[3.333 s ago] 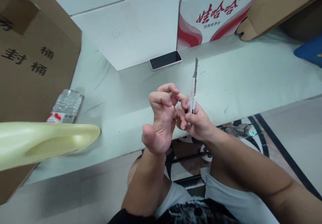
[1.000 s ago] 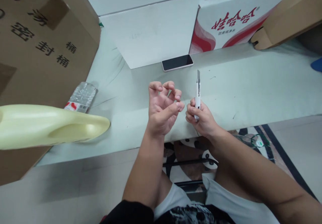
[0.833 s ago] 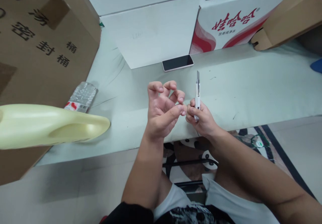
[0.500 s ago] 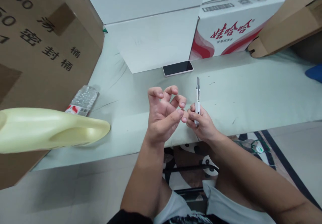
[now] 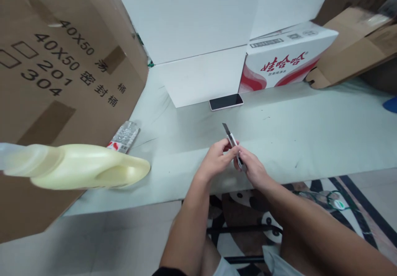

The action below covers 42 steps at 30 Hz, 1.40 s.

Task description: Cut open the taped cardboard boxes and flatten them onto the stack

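Observation:
A white utility knife (image 5: 232,139) with its grey blade out is held between both hands above the front of the table. My right hand (image 5: 252,168) is closed around the lower end of its handle. Near the blade end, my left hand (image 5: 217,158) pinches the knife with thumb and fingers. The blade tilts up and to the left, away from my body. Beyond it a phone (image 5: 226,102) lies with its dark screen up. Parts of the knife's handle are hidden by my fingers.
A pale yellow bottle (image 5: 93,166) stands at the left, near a clear plastic bottle (image 5: 124,137) and a large brown carton (image 5: 77,115). White boxes, one with red lettering (image 5: 283,63), line the back of the light-green-covered table (image 5: 310,135). An open brown carton (image 5: 350,53) is at right.
My left hand, spread apart before, has closed on the knife. The knife has turned from upright to tilting left. The camera view has shifted, bringing more of the left carton and yellow bottle into sight.

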### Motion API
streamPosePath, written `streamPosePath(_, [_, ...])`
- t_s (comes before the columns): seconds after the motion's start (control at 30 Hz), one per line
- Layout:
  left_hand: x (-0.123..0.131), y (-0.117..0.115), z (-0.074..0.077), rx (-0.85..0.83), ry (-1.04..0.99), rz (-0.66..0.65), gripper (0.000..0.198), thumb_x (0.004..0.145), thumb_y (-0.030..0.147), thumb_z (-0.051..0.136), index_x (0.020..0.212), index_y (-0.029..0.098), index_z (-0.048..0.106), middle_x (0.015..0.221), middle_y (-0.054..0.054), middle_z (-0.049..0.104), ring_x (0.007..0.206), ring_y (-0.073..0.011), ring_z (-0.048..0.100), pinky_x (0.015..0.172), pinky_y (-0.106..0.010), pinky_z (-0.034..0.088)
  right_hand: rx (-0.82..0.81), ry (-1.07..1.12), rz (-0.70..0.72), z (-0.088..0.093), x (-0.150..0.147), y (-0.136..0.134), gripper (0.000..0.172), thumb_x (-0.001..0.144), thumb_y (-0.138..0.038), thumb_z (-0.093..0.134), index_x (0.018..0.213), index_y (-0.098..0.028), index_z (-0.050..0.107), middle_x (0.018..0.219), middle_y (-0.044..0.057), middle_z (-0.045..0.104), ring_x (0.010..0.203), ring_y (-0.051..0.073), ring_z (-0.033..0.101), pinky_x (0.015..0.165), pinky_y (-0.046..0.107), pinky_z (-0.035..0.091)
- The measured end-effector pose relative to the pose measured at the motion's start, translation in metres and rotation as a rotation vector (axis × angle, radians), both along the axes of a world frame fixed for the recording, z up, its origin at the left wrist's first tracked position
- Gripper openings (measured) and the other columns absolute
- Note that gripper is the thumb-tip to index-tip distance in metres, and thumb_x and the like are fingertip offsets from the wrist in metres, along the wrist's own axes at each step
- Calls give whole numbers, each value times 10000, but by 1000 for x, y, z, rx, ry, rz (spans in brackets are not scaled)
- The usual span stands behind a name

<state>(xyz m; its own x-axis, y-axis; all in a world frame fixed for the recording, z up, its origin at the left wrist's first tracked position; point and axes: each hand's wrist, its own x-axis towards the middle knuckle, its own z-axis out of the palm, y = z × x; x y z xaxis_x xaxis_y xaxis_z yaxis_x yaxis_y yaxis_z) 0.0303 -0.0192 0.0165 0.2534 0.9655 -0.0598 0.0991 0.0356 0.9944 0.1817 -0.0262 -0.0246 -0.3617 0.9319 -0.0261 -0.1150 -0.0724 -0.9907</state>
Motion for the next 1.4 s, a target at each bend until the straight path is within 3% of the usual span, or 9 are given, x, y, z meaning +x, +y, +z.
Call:
streamPosePath(0.17, [0,-1,2,-43,-139,-118,405,867,488,693,1054,141,600,790,-41,691,687,-173,685,794,-347,526,-48,41,-39,-2,-1,0,442,933,-638,485,897,-214,605,537,-46,474,499,130,407,544,287,334])
streamPosePath(0.33, [0,1,1,-68,-234,-109,392,851,493,716,996,151,590,670,-6,663,560,-156,659,699,-328,528,-104,79,-34,-1,-1,1,432,920,-614,522,789,-206,577,560,-34,494,502,115,440,540,273,371])
streamPosePath(0.4, [0,3,1,-54,-268,-43,423,824,518,739,978,152,596,667,-5,658,577,-151,653,681,-311,522,-137,96,-30,2,-1,2,438,895,-620,551,779,-198,578,632,-21,531,507,105,470,524,267,389])
streamPosePath(0.53, [-2,4,3,-13,-268,132,471,760,545,791,944,140,633,866,-67,696,775,-153,658,755,-287,521,-191,103,-31,4,1,4,460,850,-642,585,884,-184,615,736,1,591,506,100,517,494,261,412])
streamPosePath(0.8, [-2,3,4,1,-267,126,508,773,555,776,1040,154,613,1057,-108,688,793,-133,628,749,-281,523,-175,105,-15,1,1,3,405,845,-578,623,876,-175,627,725,-2,607,496,92,525,491,251,419])
streamPosePath(1.13, [-7,5,0,-6,-256,168,499,729,473,835,1052,156,625,1056,-106,693,861,-164,657,786,-301,530,-206,138,-21,2,-7,2,413,822,-586,655,851,-175,645,720,-2,602,487,85,516,480,243,412])
streamPosePath(1.27, [-8,0,3,-33,-335,131,485,677,462,868,960,159,618,957,-79,692,729,-141,642,710,-306,529,-216,134,-46,-2,-3,-2,411,805,-584,673,918,-189,662,832,16,634,488,83,539,478,250,416])
streamPosePath(1.4, [-15,1,7,-21,-461,231,523,661,494,873,986,166,628,900,-66,697,846,-188,682,792,-335,543,-222,110,-68,-6,-3,-2,427,805,-569,673,1034,-209,663,961,47,664,513,92,570,504,268,444])
